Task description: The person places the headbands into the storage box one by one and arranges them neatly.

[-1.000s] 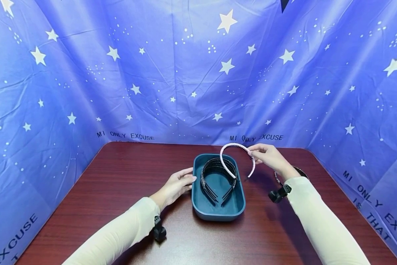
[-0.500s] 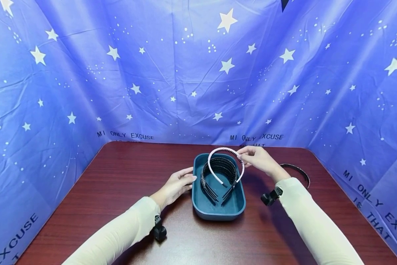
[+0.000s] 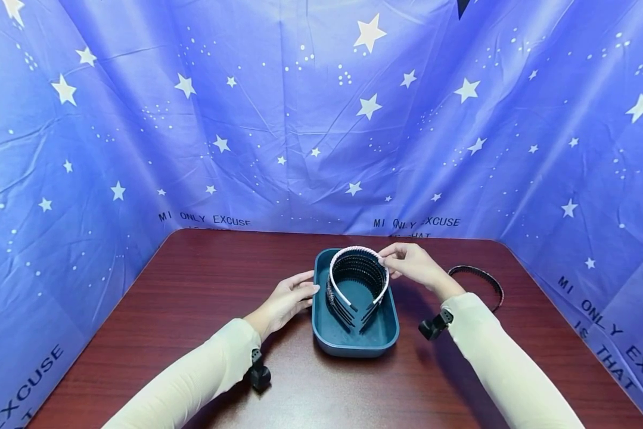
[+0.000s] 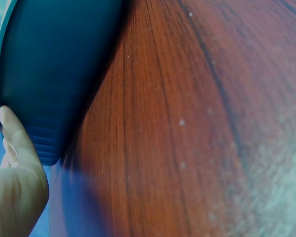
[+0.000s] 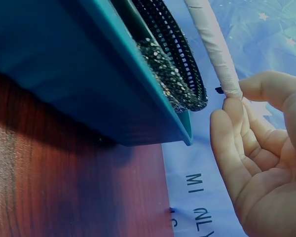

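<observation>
A dark teal tray (image 3: 336,345) stands mid-table with several black toothed headbands (image 3: 353,280) upright inside it. My right hand (image 3: 407,262) pinches a pale pink headband (image 3: 336,286) at its top right and holds it over the stack, ends pointing toward me. The right wrist view shows fingertips (image 5: 234,101) gripping the pink headband (image 5: 212,44) beside the black headbands (image 5: 172,59) and the tray wall (image 5: 89,84). My left hand (image 3: 289,298) rests with straight fingers against the tray's left wall; the left wrist view shows fingers (image 4: 17,143) touching the tray (image 4: 54,74).
One more black headband (image 3: 482,280) lies on the dark red wooden table (image 3: 192,286) to the right of the tray. A blue star-printed cloth (image 3: 300,119) walls in the table at the back and both sides.
My right hand has carried the pink headband left and down, from above the tray's right edge onto the stack of black headbands. The left hand has stayed against the tray.
</observation>
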Available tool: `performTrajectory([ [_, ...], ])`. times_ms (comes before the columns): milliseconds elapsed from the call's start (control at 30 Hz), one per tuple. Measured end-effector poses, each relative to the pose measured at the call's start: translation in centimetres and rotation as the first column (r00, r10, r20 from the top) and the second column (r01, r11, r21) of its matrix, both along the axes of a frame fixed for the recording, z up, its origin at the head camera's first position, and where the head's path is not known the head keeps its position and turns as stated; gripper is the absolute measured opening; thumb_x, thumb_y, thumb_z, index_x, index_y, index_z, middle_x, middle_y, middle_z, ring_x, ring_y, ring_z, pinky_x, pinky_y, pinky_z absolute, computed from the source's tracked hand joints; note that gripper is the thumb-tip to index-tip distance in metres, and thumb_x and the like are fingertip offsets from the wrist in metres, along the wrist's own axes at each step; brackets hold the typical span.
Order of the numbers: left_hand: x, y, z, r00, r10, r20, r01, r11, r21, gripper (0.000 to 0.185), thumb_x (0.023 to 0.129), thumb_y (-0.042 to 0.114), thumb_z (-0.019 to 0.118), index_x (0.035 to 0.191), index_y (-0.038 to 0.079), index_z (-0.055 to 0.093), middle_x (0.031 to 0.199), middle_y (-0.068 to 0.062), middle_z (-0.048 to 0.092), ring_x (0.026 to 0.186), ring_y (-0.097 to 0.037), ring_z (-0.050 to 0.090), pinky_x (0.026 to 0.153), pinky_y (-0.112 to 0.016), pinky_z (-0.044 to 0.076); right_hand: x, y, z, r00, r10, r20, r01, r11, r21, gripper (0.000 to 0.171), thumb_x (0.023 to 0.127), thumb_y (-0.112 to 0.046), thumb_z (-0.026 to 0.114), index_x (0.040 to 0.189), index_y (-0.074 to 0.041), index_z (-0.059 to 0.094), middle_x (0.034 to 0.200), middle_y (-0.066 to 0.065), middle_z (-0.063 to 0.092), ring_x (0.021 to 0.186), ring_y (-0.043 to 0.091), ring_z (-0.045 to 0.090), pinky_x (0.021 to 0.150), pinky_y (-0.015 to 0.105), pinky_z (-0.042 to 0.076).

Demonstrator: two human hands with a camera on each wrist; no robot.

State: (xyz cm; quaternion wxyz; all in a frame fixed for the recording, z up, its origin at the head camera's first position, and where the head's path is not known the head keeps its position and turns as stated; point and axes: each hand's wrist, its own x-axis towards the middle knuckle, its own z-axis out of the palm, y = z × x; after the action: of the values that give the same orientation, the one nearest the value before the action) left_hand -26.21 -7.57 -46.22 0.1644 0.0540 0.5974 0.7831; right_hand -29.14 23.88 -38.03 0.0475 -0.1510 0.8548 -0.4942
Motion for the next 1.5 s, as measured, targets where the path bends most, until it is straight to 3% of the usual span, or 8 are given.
performTrajectory([
  [600,-0.1,-0.1,-0.1,1.000,-0.007,-0.002,0.007,1.000,0.007,0.056,0.096,0.003,0.065,0.148,0.001,0.046,0.111,-0.009,0.062,0.089,-0.011,0.062,0.075,-0.020,0.054,0.4,-0.2,-0.4,0.998,-0.013,0.061,0.014,1.000,-0.028,0.033,0.096,-0.012,0.066,0.120,0.011,0.062,0.100,0.021,0.069,0.078,0.017,0.065,0.078,0.050,0.058],
  [967,0.0,0.1,-0.1,1.000,0.004,0.000,-0.004,1.000,0.012,0.055,0.096,0.002,0.064,0.147,0.001,0.046,0.107,-0.005,0.063,0.089,-0.012,0.063,0.073,-0.019,0.054,0.4,0.1,-1.0,0.996,-0.010,0.085,0.013,0.999,-0.035,0.032,0.096,-0.012,0.066,0.120,0.011,0.062,0.100,0.019,0.070,0.079,0.018,0.065,0.073,0.037,0.060],
  [1500,0.0,0.0,-0.2,1.000,0.000,-0.003,0.000,1.000,0.014,0.054,0.096,0.001,0.064,0.147,0.001,0.046,0.107,-0.005,0.063,0.088,-0.012,0.062,0.073,-0.019,0.054,0.3,0.0,-1.1,0.996,-0.004,0.094,0.008,0.999,-0.045,0.033,0.097,-0.012,0.065,0.121,0.011,0.061,0.099,0.019,0.069,0.079,0.017,0.065,0.075,0.040,0.059],
])
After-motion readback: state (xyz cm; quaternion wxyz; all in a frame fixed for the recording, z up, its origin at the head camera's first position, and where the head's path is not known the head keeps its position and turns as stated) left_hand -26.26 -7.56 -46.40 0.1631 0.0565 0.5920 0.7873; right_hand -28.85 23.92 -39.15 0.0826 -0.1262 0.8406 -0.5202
